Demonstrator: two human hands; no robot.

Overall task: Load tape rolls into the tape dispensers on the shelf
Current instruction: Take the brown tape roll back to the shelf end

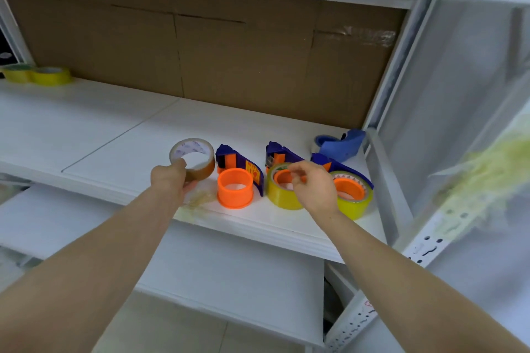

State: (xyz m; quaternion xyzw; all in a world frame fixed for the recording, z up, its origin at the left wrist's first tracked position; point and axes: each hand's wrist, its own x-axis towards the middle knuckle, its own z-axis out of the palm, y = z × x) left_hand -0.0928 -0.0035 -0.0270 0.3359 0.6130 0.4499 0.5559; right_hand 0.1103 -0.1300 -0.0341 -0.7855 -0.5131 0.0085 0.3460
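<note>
We reach both bare forearms up and forward over the white shelf [114, 135], which is backed by a wall of brown cardboard [229, 60].

Our left hand [169, 180] is turned back-up and grips the brown tape roll [205, 167] at its near rim. The thumb lies on the top edge by the hole and the fingers curl under the near side. The roll sits tilted with its hole facing up, at the far side of that hand. We cannot tell whether it touches the board.

Our right hand [314, 186] hovers with its fingers loosely bent. Thumb and forefinger come close together over the orange hub of a yellow tape roll [279, 195]. The fingertips are blurred, so we cannot tell whether they pinch anything.

Between our hands stands a blue dispenser [229, 156] with a bare orange core [235, 188], just right of the brown roll. The yellow roll under our right hand sits on a second blue dispenser [279, 152]. Partly hidden behind that hand is a third dispenser [324, 160] carrying another yellow roll [357, 203].

Beyond our right hand, in the far corner, lies a lighter blue dispenser [341, 146]. Well off to the left of our left hand, two yellow rolls [50, 76] rest against the cardboard.
</note>
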